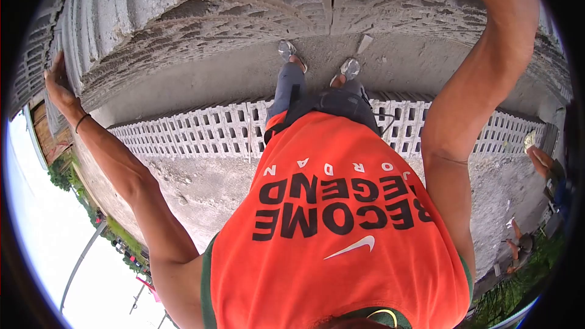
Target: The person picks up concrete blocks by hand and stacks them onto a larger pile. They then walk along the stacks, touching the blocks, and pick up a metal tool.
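Dusty grey ground (201, 94), with a row of hollow blocks (225, 131) across mid-frame and the stacked concrete blocks (103, 12) along the top. Left hand (60, 88), upper left: open, fingers extended, apparently against the stack's ribbed edge, arm outstretched. Right arm (466, 97) rises, elbow bent, its hand beyond the top edge, grip untellable.

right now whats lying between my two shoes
Only bare grey ground between your left shoe and right shoe, seen in the head view. The pale chunk lies outside that gap.
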The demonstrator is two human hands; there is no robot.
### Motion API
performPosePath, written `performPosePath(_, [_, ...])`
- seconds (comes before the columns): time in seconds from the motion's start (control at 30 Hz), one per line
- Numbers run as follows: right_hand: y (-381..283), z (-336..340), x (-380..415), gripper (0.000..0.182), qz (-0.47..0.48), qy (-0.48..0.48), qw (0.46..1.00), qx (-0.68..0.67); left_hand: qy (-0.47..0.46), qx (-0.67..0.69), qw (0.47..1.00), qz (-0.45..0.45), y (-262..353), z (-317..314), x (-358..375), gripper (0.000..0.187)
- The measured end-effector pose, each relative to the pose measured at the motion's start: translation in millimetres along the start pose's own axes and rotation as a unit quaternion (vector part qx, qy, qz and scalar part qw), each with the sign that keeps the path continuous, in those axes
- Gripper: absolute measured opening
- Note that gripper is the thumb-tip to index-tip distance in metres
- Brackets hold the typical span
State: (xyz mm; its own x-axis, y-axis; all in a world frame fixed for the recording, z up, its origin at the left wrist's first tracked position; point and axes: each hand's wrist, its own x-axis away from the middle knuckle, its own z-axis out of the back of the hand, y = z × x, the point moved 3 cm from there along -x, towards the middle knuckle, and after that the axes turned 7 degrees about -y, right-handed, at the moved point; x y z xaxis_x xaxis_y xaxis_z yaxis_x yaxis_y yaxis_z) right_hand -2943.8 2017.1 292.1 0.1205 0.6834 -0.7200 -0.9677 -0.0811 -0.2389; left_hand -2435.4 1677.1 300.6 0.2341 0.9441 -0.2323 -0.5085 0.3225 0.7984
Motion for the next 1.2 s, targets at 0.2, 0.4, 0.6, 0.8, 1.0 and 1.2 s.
performPosePath(0.2, [-8.4,6.7,6.5,0.035,-0.078,-0.019,0.997,-0.016,-0.017,0.019,0.999,0.022,-7.9,5.7,-8.5,0.067])
performPosePath(0.4, [2.5,5.0,10.2,0.034,-0.087,-0.013,0.996,-0.011,-0.003,0.011,1.000,0.023,10.1,-9.2,6.3,0.072])
performPosePath(0.6, [9.0,8.6,8.4,0.034,-0.085,-0.016,0.996,-0.004,0.000,0.009,1.000,-0.002,1.3,-0.2,0.4,0.068])
performPosePath(0.8, [13.6,9.8,12.7,0.034,-0.088,-0.007,0.996,-0.002,-0.001,0.025,1.000,0.010,-1.2,3.3,-2.8,0.063])
performPosePath(1.0, [21.4,10.5,20.7,0.034,-0.106,0.005,0.994,0.004,-0.005,0.020,0.999,0.029,-5.5,9.1,-9.4,0.065])
performPosePath(1.2, [18.9,7.8,25.0,0.034,-0.103,0.002,0.994,0.024,0.007,0.012,0.999,0.043,3.6,-2.9,3.3,0.067])
